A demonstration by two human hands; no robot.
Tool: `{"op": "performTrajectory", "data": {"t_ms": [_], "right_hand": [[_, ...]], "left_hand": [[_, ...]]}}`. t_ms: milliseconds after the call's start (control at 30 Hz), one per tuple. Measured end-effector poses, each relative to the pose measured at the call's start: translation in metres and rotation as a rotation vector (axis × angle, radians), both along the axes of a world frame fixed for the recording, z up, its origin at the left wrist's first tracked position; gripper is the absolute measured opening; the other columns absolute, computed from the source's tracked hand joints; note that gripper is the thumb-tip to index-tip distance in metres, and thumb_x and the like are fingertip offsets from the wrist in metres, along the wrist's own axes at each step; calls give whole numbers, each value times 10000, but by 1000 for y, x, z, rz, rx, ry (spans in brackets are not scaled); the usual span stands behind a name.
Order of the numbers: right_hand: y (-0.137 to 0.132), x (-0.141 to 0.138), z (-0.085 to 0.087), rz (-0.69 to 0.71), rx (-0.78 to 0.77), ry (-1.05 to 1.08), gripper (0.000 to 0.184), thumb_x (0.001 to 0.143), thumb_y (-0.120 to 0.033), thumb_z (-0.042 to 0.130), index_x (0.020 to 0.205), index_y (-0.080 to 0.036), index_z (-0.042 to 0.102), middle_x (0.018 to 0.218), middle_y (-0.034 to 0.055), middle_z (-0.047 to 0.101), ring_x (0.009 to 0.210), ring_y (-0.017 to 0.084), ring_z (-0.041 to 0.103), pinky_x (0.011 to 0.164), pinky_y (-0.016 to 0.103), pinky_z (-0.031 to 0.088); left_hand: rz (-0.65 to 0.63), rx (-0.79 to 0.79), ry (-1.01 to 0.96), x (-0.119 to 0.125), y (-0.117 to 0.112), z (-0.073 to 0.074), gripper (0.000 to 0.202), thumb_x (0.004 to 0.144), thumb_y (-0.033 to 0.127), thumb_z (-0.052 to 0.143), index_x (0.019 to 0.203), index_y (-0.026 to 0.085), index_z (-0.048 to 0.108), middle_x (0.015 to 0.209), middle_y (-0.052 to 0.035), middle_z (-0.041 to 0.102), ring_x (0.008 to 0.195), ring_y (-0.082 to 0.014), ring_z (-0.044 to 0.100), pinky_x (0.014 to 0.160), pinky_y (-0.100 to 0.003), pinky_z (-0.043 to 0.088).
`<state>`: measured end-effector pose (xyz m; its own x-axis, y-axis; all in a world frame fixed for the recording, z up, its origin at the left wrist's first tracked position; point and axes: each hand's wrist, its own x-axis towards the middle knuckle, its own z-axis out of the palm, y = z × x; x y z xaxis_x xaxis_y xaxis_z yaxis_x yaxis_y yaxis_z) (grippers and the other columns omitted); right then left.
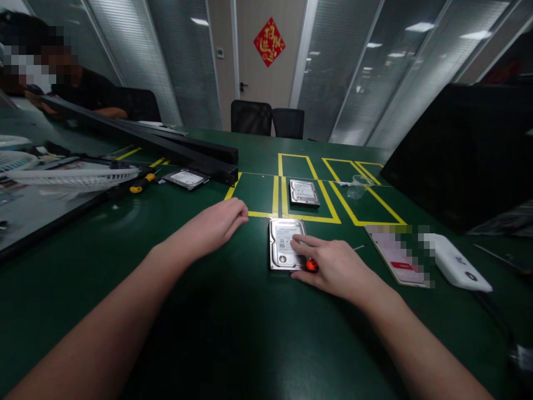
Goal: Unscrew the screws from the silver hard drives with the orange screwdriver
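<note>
Green matting covers the table (233, 333), taped into yellow boxes (328, 203). Your right hand (333, 266) lays outstretched fingers on the near drive (283, 244), a flat metal slab with a white label. A red knob (311, 265) shows beneath that hand, but I cannot tell whether you grip it. Your left hand (216, 225) rests loosely curled and empty, just left. Steadying seems the step in hand, and the slick casing calls for firm pressure.

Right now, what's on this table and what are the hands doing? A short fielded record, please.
Surface: green table, yellow tape boxes
Left hand: loosely curled on the table, holding nothing visible
Right hand: fingers on the nearest hard drive; orange-red object under the thumb
Inside tape box: second hard drive
Far left: third hard drive, yellow-handled screwdriver
Beyond, right: clear cup
</note>
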<state>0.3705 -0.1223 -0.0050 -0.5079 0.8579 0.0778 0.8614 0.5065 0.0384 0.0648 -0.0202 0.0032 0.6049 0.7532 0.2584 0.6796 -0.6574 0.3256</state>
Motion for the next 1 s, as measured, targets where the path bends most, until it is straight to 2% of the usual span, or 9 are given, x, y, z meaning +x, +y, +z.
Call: {"op": "performTrajectory", "data": {"t_ms": [133, 267, 367, 433, 567, 667, 800, 1000], "right_hand": [[-2, -1, 0, 7, 11, -15, 604, 962, -527, 672, 1472, -208, 626, 1571, 105, 602, 1089, 364, 793, 858, 537, 681], [-5, -6, -3, 34, 21, 10, 605, 961, -508, 694, 1475, -198, 623, 1552, 123, 621, 1078, 355, 797, 877, 517, 675], [-9, -10, -1, 53, 63, 40, 683, 906, -607, 730, 1448, -202, 633, 1510, 146, 655, 1014, 362, 806, 784, 510, 672], [-11, -13, 2, 59, 118, 114, 646, 912, -638, 706, 1390, -206, 657, 1431, 141, 700, 971, 330, 803, 714, 458, 651], [-16, -20, 4, 95, 284, 352, 262, 1044, -397, 617, 1201, -197, 681, 1144, 90, 760, 942, 222, 765, 651, 314, 545], [-18, -25, -1, 141, 364, 453, 126, 1051, -287, 611, 1116, -197, 669, 1021, 77, 768, 873, 195, 746, 656, 298, 504], [-19, -26, -5, 150, 325, 531, 95, 1055, -241, 590, 1096, -209, 670, 973, 83, 784, 844, 201, 741, 705, 314, 530], [-18, -23, -6, 149, 308, 533, 125, 1035, -184, 592, 1120, -194, 684, 970, 85, 791, 841, 211, 745, 731, 325, 538]], "left_hand": [[-118, -69, -52, 29, -17, -3, 184, 1077, 313, 463, 1032, 201, 602, 1043, -70, 647, 925, -229, 614, 815, -366, 475], [-197, -164, -137, 45, -29, -8, 175, 1086, 299, 472, 1020, 197, 597, 1024, -49, 639, 916, -209, 596, 809, -344, 456], [-228, -230, -212, 51, -34, -10, 157, 1071, 283, 507, 976, 195, 595, 962, -24, 623, 858, -186, 572, 764, -317, 434], [-239, -258, -260, 54, -37, -11, 154, 1061, 273, 523, 955, 193, 600, 924, -11, 612, 822, -171, 552, 741, -301, 418], [-257, -345, -371, 59, -44, -10, 146, 1040, 288, 573, 939, 192, 617, 823, 24, 581, 717, -135, 496, 671, -269, 378], [-273, -433, -475, 64, -49, -13, 146, 1020, 301, 601, 927, 192, 631, 751, 44, 536, 654, -120, 450, 603, -252, 340], [-280, -593, -600, 68, -50, -21, 182, 985, 352, 651, 917, 185, 636, 696, 56, 493, 609, -112, 426, 551, -243, 311], [-279, -722, -707, 71, -47, -29, 202, 948, 362, 699, 903, 169, 657, 781, 4, 593, 681, -127, 513, 603, -252, 389]]}}
